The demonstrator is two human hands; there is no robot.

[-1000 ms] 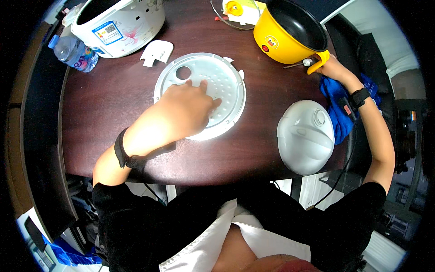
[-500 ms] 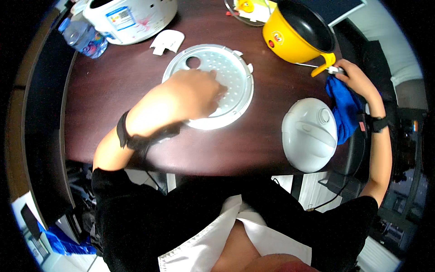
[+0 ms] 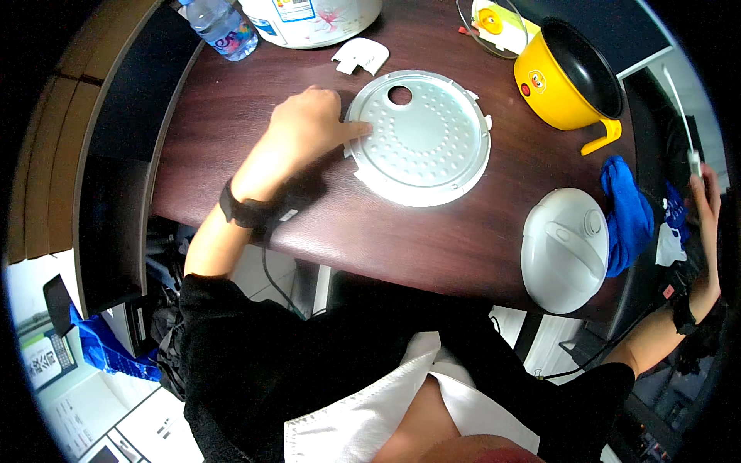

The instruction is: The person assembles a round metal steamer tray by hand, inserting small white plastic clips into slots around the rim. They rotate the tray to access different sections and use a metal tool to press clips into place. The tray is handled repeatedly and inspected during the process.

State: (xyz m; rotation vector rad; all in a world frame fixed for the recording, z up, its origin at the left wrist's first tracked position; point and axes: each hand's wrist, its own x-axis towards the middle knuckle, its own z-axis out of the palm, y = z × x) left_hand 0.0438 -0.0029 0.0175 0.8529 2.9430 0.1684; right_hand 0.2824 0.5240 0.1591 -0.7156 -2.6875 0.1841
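A round pale grey cooker lid plate (image 3: pixel 424 135), dimpled and with one hole, lies on the table in front of me. My left hand (image 3: pixel 305 127) is at its left edge, the thumb stretched onto the rim and the other fingers apart from it, loosely bent. Out past the table's right edge, my right hand (image 3: pixel 705 197) pinches a small white plug (image 3: pixel 694 160) with a thin white cord running up from it. Its exact shape is blurred. Nearest to that hand on the table is a bunched blue cloth (image 3: pixel 627 220).
A yellow pot (image 3: pixel 552 92) stands at the far right, beside a glass lid (image 3: pixel 509 42). A white domed cooker lid (image 3: pixel 559 251) sits near the right front edge. Farther back are a white cooker body (image 3: pixel 332 23), a white plastic piece (image 3: pixel 361 56) and a water bottle (image 3: pixel 224 31).
My left hand has slid from the plate's middle to its left edge. My right hand has carried the plug away from the pot, rightward beyond the table edge. The view has shifted.
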